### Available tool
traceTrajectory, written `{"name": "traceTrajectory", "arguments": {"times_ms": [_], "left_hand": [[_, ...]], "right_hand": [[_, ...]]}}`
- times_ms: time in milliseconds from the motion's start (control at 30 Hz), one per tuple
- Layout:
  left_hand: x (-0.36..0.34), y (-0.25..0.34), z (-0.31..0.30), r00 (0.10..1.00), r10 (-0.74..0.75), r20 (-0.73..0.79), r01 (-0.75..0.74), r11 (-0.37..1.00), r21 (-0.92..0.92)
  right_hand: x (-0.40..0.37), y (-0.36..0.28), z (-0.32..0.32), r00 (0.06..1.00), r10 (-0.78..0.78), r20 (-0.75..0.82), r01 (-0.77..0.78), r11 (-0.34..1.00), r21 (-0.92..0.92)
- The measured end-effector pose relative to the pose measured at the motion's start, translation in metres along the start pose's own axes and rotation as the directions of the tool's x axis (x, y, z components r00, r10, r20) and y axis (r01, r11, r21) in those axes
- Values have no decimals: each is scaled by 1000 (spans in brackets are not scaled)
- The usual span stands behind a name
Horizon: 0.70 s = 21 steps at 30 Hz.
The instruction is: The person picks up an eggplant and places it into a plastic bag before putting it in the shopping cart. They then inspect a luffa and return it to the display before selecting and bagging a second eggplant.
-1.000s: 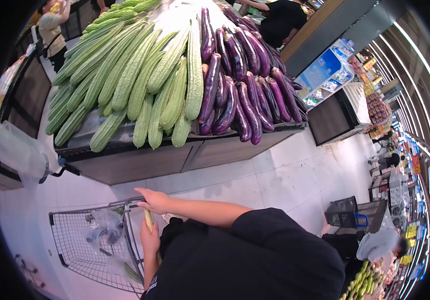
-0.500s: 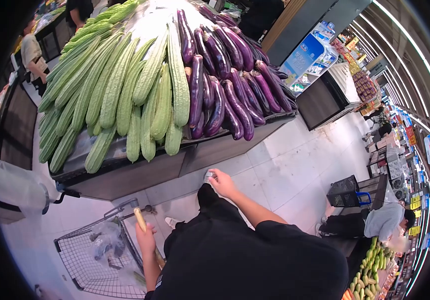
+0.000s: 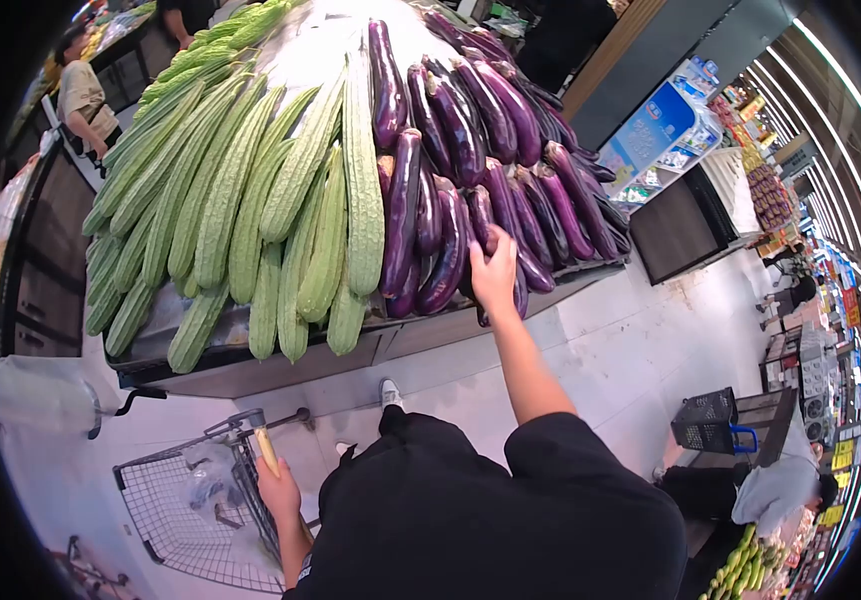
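Long purple eggplants [image 3: 453,245] lie in a heap on the right half of the produce stand. My right hand [image 3: 493,268] is on one eggplant near the front edge, its fingers curled over it. Green ridged gourds [image 3: 227,215] cover the stand's left half. My left hand [image 3: 278,490] is wrapped round the handle [image 3: 267,452] of a wire shopping cart [image 3: 190,510], which holds clear plastic bags [image 3: 212,478].
A roll of plastic bags [image 3: 45,408] hangs at the stand's left corner. A person [image 3: 770,490] bends at the lower right near a black basket [image 3: 705,420]. Another person [image 3: 85,100] stands at the upper left. A blue sign [image 3: 650,130] stands behind the eggplants.
My right hand has moved up and forward from above the floor onto the eggplants. My left hand remains on the cart handle. The view has shifted slightly.
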<state>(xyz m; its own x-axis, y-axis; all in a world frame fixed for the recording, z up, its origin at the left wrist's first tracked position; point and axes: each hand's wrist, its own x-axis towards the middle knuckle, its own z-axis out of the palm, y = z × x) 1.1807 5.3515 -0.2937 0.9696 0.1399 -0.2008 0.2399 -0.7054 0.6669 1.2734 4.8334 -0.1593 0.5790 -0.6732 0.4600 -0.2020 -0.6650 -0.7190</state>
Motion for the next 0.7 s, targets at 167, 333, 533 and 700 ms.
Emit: {"name": "traceTrajectory", "arguments": {"times_ms": [167,333,533,700], "left_hand": [[-9,57,-44,996,0,-89,16,984,177],[-27,89,-52,995,-47,-88,69,964,258],[-35,108,-35,989,-74,-130,110,949,294],[-37,108,-20,990,-105,-95,125,963,239]], "right_hand": [[102,-23,46,1000,12,-16,-12,1000,-12],[164,-26,68,998,-46,-31,40,987,-157],[179,-39,65,995,96,22,-88,968,-235],[189,-19,55,992,120,46,-122,991,62]]}}
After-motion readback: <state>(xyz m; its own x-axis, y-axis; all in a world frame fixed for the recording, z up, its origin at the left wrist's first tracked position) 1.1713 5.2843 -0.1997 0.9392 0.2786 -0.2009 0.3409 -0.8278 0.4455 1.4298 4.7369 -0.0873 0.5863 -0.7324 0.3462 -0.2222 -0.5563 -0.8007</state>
